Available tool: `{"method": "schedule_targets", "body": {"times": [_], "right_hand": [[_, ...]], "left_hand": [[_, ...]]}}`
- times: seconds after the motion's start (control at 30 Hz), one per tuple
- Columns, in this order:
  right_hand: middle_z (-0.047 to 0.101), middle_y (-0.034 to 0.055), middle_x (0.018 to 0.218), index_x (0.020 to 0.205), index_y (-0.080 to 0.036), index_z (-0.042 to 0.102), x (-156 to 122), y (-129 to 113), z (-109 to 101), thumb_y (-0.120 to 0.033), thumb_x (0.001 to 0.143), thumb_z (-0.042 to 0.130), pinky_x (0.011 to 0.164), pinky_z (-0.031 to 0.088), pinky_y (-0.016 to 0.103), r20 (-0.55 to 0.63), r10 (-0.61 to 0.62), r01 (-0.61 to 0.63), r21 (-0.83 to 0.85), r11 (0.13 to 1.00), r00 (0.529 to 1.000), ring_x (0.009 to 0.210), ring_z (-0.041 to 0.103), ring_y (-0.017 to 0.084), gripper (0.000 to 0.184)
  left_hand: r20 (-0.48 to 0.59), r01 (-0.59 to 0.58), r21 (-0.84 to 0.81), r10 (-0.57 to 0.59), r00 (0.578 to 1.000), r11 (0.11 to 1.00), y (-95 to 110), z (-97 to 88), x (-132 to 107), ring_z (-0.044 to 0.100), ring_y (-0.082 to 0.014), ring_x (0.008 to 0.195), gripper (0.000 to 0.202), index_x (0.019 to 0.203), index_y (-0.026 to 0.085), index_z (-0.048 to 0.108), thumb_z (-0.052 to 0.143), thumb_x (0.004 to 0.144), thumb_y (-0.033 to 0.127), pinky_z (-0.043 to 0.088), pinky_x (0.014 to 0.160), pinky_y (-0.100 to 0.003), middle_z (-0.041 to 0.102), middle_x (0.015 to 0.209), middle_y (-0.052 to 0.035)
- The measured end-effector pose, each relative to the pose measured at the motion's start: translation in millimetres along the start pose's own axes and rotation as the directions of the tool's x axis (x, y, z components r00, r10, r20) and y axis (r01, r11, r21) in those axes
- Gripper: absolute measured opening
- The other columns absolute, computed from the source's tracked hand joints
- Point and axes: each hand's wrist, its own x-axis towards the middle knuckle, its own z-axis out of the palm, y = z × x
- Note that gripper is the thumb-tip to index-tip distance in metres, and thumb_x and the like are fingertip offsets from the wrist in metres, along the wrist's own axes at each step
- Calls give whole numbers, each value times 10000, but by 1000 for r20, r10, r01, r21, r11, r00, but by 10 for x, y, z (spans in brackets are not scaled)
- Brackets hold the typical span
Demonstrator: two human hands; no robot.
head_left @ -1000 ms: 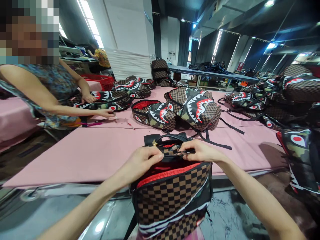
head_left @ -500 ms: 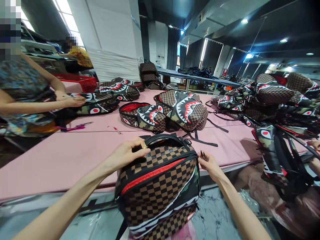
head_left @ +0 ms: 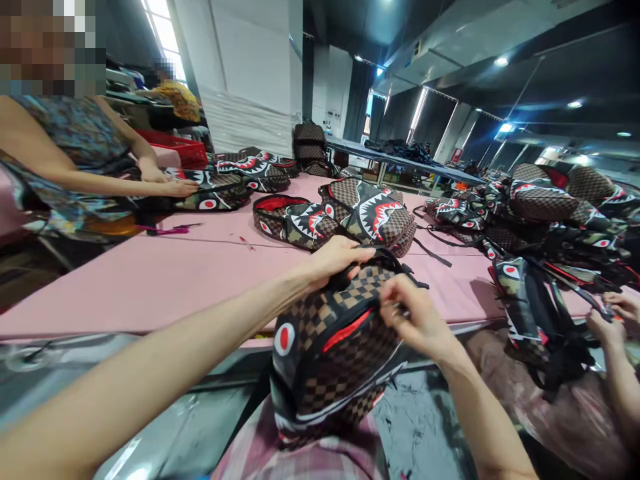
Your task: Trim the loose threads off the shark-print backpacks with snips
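A brown-checked backpack (head_left: 345, 373) with a red-and-white eye on its side and a jagged white edge rests tilted on my lap. My left hand (head_left: 343, 259) is closed on its top, by the black carry handle (head_left: 387, 257). Along the upper front runs a zipper, with a strip of red lining (head_left: 347, 331) showing through its gap. At the right end of that gap my right hand (head_left: 413, 313) is pinched at the zipper pull, which the fingers mostly hide.
Shark-mouth backpacks (head_left: 380, 210) lie on the pink table (head_left: 165, 287), with a heap (head_left: 545, 193) at right. A co-worker (head_left: 75, 147) at left presses on bags. Another person's hands (head_left: 607, 320) hold something by a backpack (head_left: 530, 313) at right. Small scissors (head_left: 175, 229) lie near the left edge.
The backpack has turned and tipped, bringing its eye side into view. My left hand has shifted right along its top. The visible red gap has become shorter. My view has swung left.
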Motion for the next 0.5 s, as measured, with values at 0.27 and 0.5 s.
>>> {"method": "schedule_targets", "body": {"times": [0.27,0.5], "right_hand": [[503,-15,620,766,-208,436,-290,-524,555,-91,821,397,443,278,259,278,-408,486,-631,605,870,494,490,142,135],[581,-25,630,904,-193,502,-270,-415,409,-179,822,475,478,333,220,125,-293,318,-342,884,948,535,546,120,88]], "left_hand": [[-208,8,-177,-45,977,984,33,165,52,302,-39,274,343,446,144,445,579,754,217,208,329,-175,417,297,32],[-307,10,-178,-65,949,984,83,204,-49,314,-42,280,317,464,140,465,602,739,217,220,337,-177,422,304,32]]}}
